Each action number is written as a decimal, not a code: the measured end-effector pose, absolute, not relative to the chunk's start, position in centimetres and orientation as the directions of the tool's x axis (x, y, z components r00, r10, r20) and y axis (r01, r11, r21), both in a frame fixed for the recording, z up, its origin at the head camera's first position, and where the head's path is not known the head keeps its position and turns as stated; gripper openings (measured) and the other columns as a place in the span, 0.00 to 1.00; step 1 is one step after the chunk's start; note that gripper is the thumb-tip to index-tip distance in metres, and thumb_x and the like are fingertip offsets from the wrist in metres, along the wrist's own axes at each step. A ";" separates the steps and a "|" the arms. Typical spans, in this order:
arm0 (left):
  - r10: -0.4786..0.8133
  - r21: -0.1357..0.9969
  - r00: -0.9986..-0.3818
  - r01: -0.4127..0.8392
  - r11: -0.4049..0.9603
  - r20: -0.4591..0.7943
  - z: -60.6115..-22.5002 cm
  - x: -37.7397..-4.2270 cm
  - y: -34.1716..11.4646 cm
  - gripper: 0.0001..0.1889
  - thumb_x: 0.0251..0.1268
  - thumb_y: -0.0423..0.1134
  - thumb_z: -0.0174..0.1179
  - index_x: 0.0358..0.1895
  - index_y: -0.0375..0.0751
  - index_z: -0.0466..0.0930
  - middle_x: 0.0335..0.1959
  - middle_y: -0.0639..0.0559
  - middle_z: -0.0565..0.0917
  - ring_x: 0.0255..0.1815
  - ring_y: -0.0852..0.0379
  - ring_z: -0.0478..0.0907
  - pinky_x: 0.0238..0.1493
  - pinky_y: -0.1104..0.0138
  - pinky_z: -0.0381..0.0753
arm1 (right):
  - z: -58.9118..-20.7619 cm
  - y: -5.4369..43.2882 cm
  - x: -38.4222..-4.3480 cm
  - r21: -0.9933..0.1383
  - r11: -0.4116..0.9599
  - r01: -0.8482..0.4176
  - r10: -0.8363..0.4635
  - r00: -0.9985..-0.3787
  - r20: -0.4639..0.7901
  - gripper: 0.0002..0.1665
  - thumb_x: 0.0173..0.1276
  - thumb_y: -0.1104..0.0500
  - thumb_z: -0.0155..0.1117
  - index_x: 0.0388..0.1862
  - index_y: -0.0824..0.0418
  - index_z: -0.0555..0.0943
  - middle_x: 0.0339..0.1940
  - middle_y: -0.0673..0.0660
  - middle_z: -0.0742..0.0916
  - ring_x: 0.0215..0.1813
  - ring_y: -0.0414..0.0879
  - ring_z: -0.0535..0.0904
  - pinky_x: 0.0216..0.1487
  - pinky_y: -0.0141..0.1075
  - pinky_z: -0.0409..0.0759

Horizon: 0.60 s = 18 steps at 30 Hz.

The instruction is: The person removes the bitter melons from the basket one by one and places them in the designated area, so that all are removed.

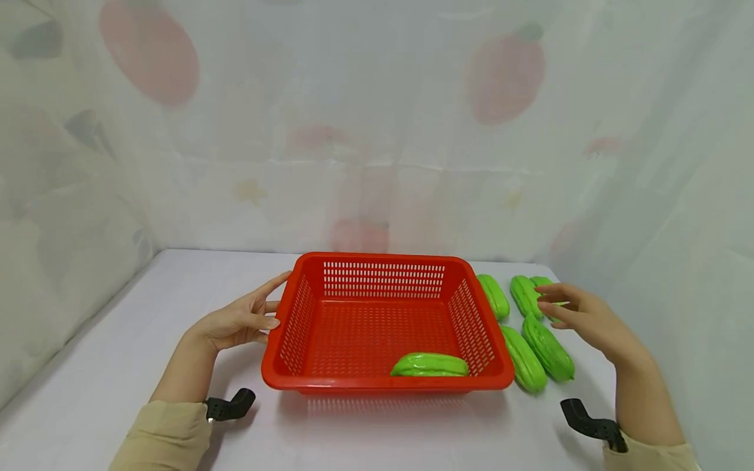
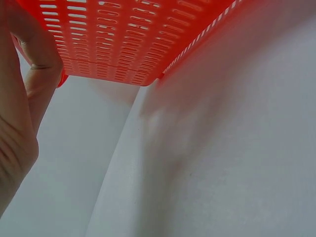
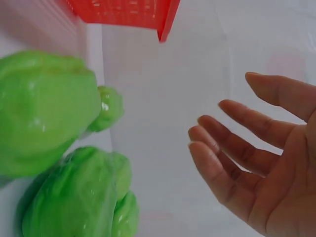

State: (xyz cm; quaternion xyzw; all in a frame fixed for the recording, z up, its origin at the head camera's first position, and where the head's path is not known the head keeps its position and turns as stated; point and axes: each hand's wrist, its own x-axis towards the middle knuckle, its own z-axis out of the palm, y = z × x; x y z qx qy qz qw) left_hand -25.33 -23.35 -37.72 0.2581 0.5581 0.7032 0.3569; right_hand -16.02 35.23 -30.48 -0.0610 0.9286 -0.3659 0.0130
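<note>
A red plastic basket (image 1: 383, 327) with slotted walls stands in the middle of the table. One green ridged gourd (image 1: 430, 364) lies inside it, against the near wall. At the basket's left side, my left hand (image 1: 238, 320) holds the rim between thumb and fingers; in the left wrist view its bent fingers (image 2: 42, 81) reach up to the rim. My right hand (image 1: 589, 320) hovers at the right, fingers loosely bent and apart, with nothing in them. It overlaps the farthest of several green gourds (image 1: 548, 347) lying right of the basket.
White cloth covers the table (image 1: 365, 435). Patterned curtains (image 1: 377, 163) rise behind it and on both sides, close by the right arm. Each wrist wears a black camera mount (image 1: 231, 405).
</note>
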 end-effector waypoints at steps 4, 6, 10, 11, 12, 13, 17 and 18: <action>0.785 0.971 -0.617 -0.212 -0.113 -0.043 -37.6 -25.3 -23.3 0.51 0.70 0.25 0.51 0.79 0.57 0.22 0.63 0.48 0.79 0.49 0.57 0.86 0.45 0.63 0.89 | -30.1 33.9 -16.2 -0.710 0.682 -0.177 -0.178 -0.981 0.074 0.27 0.76 0.49 0.56 0.67 0.60 0.72 0.58 0.38 0.79 0.49 0.25 0.80 0.49 0.26 0.84; 0.784 0.970 -0.619 -0.214 -0.114 -0.045 -37.6 -25.3 -23.2 0.51 0.69 0.25 0.52 0.79 0.57 0.22 0.63 0.48 0.79 0.49 0.57 0.86 0.45 0.63 0.89 | -29.9 33.3 -16.4 -0.719 0.667 -0.197 -0.198 -0.977 0.084 0.25 0.76 0.49 0.56 0.66 0.59 0.73 0.57 0.34 0.79 0.52 0.26 0.80 0.50 0.26 0.84; 0.788 0.969 -0.615 -0.218 -0.121 -0.040 -37.6 -25.3 -23.3 0.51 0.69 0.25 0.52 0.79 0.57 0.22 0.63 0.48 0.79 0.48 0.57 0.86 0.44 0.63 0.89 | -29.5 32.0 -16.8 -0.721 0.659 -0.213 -0.233 -0.970 0.074 0.23 0.75 0.48 0.56 0.64 0.55 0.75 0.63 0.48 0.79 0.52 0.29 0.81 0.50 0.28 0.85; 0.789 0.968 -0.613 -0.218 -0.123 -0.038 -37.6 -25.3 -23.3 0.51 0.69 0.25 0.52 0.79 0.57 0.22 0.63 0.48 0.79 0.48 0.57 0.86 0.44 0.64 0.89 | -29.4 31.7 -16.9 -0.721 0.656 -0.224 -0.250 -0.966 0.073 0.23 0.75 0.49 0.56 0.64 0.55 0.75 0.64 0.53 0.79 0.52 0.29 0.81 0.50 0.29 0.85; 0.791 0.968 -0.611 -0.219 -0.125 -0.036 -37.6 -25.3 -23.3 0.51 0.69 0.24 0.51 0.79 0.57 0.22 0.63 0.47 0.79 0.48 0.57 0.86 0.44 0.64 0.89 | -29.3 31.4 -17.0 -0.724 0.650 -0.234 -0.267 -0.961 0.070 0.23 0.75 0.49 0.56 0.64 0.55 0.75 0.65 0.56 0.79 0.51 0.30 0.81 0.50 0.30 0.86; 0.792 0.968 -0.609 -0.218 -0.126 -0.034 -37.6 -25.4 -23.3 0.51 0.69 0.24 0.51 0.79 0.57 0.22 0.63 0.47 0.79 0.48 0.57 0.86 0.44 0.64 0.89 | -29.2 31.1 -17.2 -0.731 0.638 -0.243 -0.288 -0.955 0.066 0.22 0.75 0.50 0.57 0.64 0.55 0.74 0.65 0.59 0.79 0.51 0.31 0.82 0.50 0.31 0.86; 0.794 0.967 -0.607 -0.220 -0.127 -0.034 -37.7 -25.5 -23.3 0.51 0.70 0.24 0.51 0.79 0.57 0.22 0.63 0.47 0.79 0.49 0.57 0.86 0.45 0.63 0.89 | -28.9 30.0 -17.8 -0.765 0.578 -0.283 -0.372 -0.926 0.062 0.22 0.75 0.54 0.57 0.65 0.59 0.74 0.63 0.65 0.80 0.54 0.38 0.83 0.50 0.33 0.86; 0.793 0.967 -0.608 -0.219 -0.127 -0.034 -37.7 -25.5 -23.3 0.51 0.70 0.24 0.51 0.79 0.57 0.22 0.63 0.47 0.79 0.49 0.57 0.86 0.45 0.63 0.89 | -28.9 29.8 -18.0 -0.771 0.571 -0.284 -0.382 -0.922 0.057 0.22 0.75 0.54 0.57 0.65 0.59 0.74 0.63 0.65 0.80 0.54 0.41 0.84 0.50 0.33 0.86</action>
